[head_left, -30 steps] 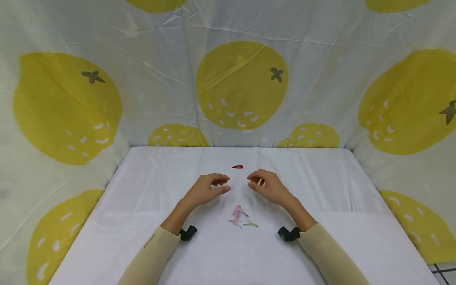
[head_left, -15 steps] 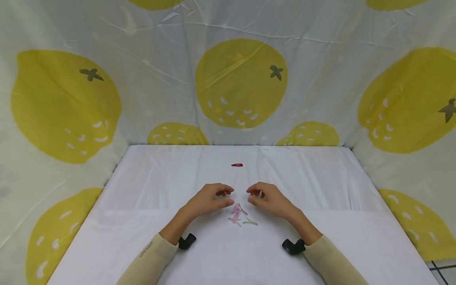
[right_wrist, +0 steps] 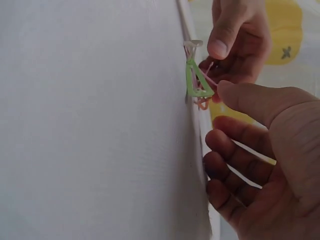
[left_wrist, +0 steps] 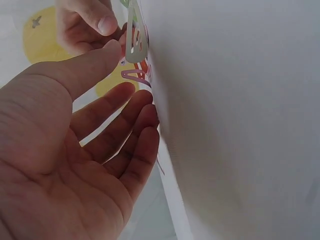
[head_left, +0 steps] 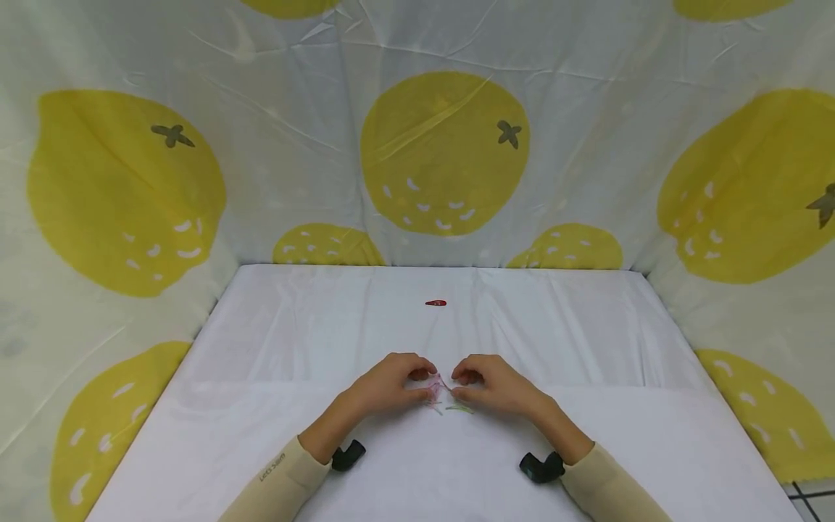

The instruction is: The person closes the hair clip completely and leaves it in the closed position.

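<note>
A small group of snap hair clips lies on the white table between my hands. Pink clips [head_left: 435, 392] sit at my left fingertips, and a green clip [head_left: 460, 409] lies just nearer to me. My left hand [head_left: 391, 382] has its thumb and fingers parted around the left side of the group. From the right, my right hand [head_left: 501, 383] reaches in with loosely bent fingers and a gap below the thumb. The left wrist view shows a grey clip [left_wrist: 135, 59] and a purple clip [left_wrist: 135, 76] near the left thumb. A green clip [right_wrist: 189, 80] stands out beside my right thumb.
One red hair clip [head_left: 435, 303] lies farther back on the white-covered table [head_left: 261, 326]. A curtain printed with lemons [head_left: 443, 152] encloses the back and sides. Black wrist cameras [head_left: 543, 467] protrude inward from both forearms.
Both hands have come back toward the person, away from the red clip, and down to the group of clips, drawing slightly closer together. The clips appear to lie where they were.
</note>
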The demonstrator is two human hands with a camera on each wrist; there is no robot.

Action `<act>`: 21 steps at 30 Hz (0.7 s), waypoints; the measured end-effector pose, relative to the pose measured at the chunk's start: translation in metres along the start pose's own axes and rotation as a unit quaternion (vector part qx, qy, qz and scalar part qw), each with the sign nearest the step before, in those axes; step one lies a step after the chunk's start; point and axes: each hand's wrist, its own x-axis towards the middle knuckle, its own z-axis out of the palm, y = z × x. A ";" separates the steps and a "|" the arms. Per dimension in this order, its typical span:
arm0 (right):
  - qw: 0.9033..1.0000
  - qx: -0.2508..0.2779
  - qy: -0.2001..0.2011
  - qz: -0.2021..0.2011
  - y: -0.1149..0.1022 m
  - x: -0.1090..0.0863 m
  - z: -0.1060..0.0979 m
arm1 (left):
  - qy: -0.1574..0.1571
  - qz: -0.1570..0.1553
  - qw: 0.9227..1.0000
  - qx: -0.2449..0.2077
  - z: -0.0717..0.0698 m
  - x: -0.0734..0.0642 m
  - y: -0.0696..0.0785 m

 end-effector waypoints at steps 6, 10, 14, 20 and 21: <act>0.999 -0.037 0.001 -0.024 -0.002 0.005 0.010 | 0.005 0.018 1.000 0.008 0.002 0.001 0.004; 0.998 -0.053 0.002 -0.035 -0.004 0.009 0.014 | 0.009 0.025 1.000 0.010 0.004 0.002 0.002; 0.998 -0.059 0.001 -0.037 -0.005 0.011 0.017 | 0.008 0.025 1.000 0.005 0.006 0.002 0.001; 0.997 -0.060 0.007 -0.040 -0.005 0.011 0.018 | 0.006 0.019 1.000 -0.001 0.009 0.003 0.001; 0.997 -0.061 0.009 -0.040 -0.005 0.011 0.018 | 0.008 0.019 1.000 -0.002 0.009 0.003 0.001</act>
